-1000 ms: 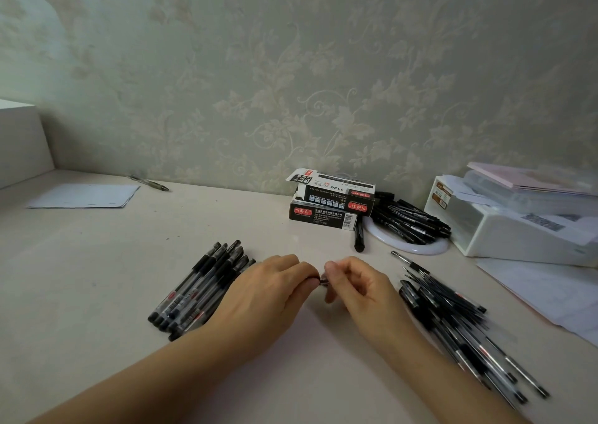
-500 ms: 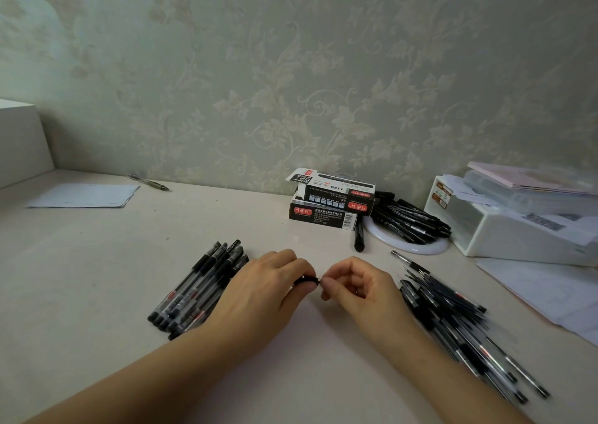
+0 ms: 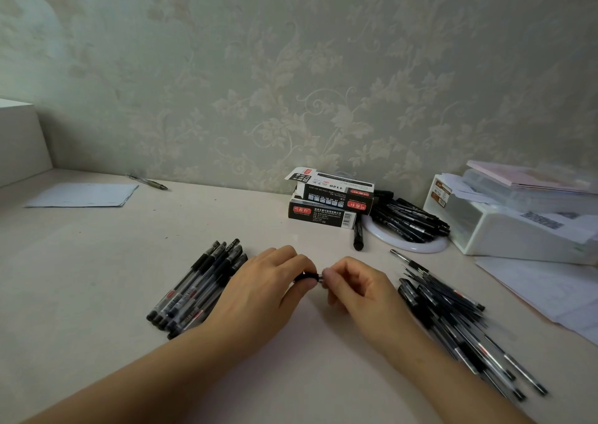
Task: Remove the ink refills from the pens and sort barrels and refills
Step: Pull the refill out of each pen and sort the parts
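Hands [image 3: 259, 291] shifted left, plate [image 3: 417, 247] holding pens [image 3: 411, 219]

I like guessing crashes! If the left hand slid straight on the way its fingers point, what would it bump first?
Probably the right hand: the left hand points at it across the pen they share.

This looks like a home desk, maybe in a bedroom or a small study. The wall [image 3: 291, 67] behind carries pale wallpaper with a raised leaf and vine pattern, which is more usual in a house than in an office. The desk [image 3: 81, 261] is a plain cream surface pushed against this wall. On it lie stationery things: two stacked pen boxes [image 3: 326, 202], loose paper sheets [image 3: 82, 194], a white plastic storage box [image 3: 508, 226] with a pink booklet [image 3: 530, 177] on top, and a white round dish [image 3: 417, 245] full of black pens.
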`<state>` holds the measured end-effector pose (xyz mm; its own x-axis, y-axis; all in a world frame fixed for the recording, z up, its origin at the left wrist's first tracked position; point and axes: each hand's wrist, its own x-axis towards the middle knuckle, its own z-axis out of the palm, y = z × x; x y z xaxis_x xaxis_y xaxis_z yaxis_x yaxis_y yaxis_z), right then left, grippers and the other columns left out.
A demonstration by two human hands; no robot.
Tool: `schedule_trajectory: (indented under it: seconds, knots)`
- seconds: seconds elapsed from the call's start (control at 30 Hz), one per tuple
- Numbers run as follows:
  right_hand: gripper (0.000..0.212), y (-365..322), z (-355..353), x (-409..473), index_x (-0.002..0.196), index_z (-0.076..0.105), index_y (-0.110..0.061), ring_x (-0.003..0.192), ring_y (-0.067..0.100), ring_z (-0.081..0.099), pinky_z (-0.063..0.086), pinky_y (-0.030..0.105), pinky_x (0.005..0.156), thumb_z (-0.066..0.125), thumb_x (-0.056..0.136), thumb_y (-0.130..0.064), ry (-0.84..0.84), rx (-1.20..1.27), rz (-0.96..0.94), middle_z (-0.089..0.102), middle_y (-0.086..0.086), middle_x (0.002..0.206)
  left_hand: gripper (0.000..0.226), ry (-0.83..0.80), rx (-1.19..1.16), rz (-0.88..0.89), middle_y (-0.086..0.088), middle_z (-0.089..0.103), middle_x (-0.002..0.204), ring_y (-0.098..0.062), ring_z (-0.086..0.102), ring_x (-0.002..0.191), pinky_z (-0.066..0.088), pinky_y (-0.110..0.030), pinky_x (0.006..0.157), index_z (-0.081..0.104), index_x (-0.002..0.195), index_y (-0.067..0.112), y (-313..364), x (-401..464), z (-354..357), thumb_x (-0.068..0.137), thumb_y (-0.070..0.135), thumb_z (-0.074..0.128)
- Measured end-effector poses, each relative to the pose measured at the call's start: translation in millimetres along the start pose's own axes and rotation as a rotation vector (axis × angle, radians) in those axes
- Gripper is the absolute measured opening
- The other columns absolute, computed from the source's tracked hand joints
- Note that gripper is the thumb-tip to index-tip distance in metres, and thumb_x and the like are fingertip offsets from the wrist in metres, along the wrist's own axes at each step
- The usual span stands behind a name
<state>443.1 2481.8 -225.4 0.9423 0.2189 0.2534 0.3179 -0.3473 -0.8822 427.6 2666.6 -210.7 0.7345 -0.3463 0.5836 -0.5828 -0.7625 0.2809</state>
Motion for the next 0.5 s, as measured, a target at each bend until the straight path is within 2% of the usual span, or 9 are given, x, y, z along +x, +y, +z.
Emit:
schedule_trajectory:
  seconds: [0.1, 0.2, 0.27, 0.33, 0.43, 0.5]
  knots:
    - [0.043, -1.5, 0.5, -0.5, 0.071, 0.063, -0.019, 0.055, 0.003, 0.050, 0.041, 0.017, 0.059, 0.050, 0.091, -0.055, 0.023, -0.029, 0.010, 0.057, -0.008, 0.057, 0.015, 0.000, -0.004, 0.018, 0.014, 0.056, 0.088, -0.008, 0.051, 0.077, 0.045, -0.029, 0.068, 0.063, 0.099, 0.029, 1.3, -0.2, -0.1, 0.096, 0.037, 0.051]
    - [0.039, -2.7, 2.5, 0.0, 0.079, 0.065, -0.025, 0.061, 0.004, 0.057, 0.047, 0.024, 0.067, 0.051, 0.085, -0.061, 0.010, 0.011, 0.009, 0.068, -0.005, 0.070, 0.013, 0.015, -0.009, 0.011, 0.013, 0.055, 0.087, -0.008, 0.051, 0.075, 0.045, -0.030, 0.067, 0.063, 0.098, 0.029, 0.6, -0.3, -0.2, 0.095, 0.036, 0.051]
    - [0.026, -2.6, 2.7, -0.3, 0.086, 0.065, -0.030, 0.068, 0.005, 0.061, 0.050, 0.032, 0.073, 0.058, 0.088, -0.054, -0.020, 0.015, -0.004, 0.070, -0.005, 0.077, 0.014, 0.022, -0.014, 0.004, 0.013, 0.056, 0.087, -0.009, 0.052, 0.076, 0.046, -0.031, 0.067, 0.063, 0.098, 0.029, -0.1, -0.5, 0.1, 0.096, 0.035, 0.051]
    - [0.017, -1.7, 1.7, -0.5, 0.086, 0.065, -0.028, 0.067, 0.006, 0.058, 0.049, 0.036, 0.073, 0.059, 0.093, -0.042, -0.023, -0.022, -0.027, 0.068, -0.006, 0.075, 0.015, 0.025, -0.017, 0.007, 0.013, 0.056, 0.087, -0.009, 0.052, 0.076, 0.046, -0.031, 0.066, 0.064, 0.100, 0.029, 0.1, -0.4, 0.3, 0.096, 0.035, 0.050]
    - [0.025, -0.4, -0.1, -0.5, 0.080, 0.064, -0.020, 0.066, 0.009, 0.053, 0.046, 0.036, 0.069, 0.057, 0.096, -0.038, -0.035, 0.010, -0.024, 0.061, -0.005, 0.068, 0.013, 0.023, -0.022, 0.027, 0.013, 0.056, 0.087, -0.009, 0.051, 0.074, 0.046, -0.030, 0.064, 0.066, 0.100, 0.027, 1.5, 0.3, -1.1, 0.095, 0.032, 0.054]
    - [0.029, -0.6, -0.8, 0.2, 0.076, 0.062, -0.016, 0.063, 0.007, 0.052, 0.044, 0.028, 0.066, 0.056, 0.097, -0.035, -0.046, 0.027, -0.016, 0.057, -0.005, 0.065, 0.010, 0.024, -0.020, 0.036, 0.013, 0.056, 0.088, -0.010, 0.052, 0.075, 0.046, -0.031, 0.064, 0.066, 0.098, 0.026, 1.8, 0.8, -2.6, 0.094, 0.030, 0.057]
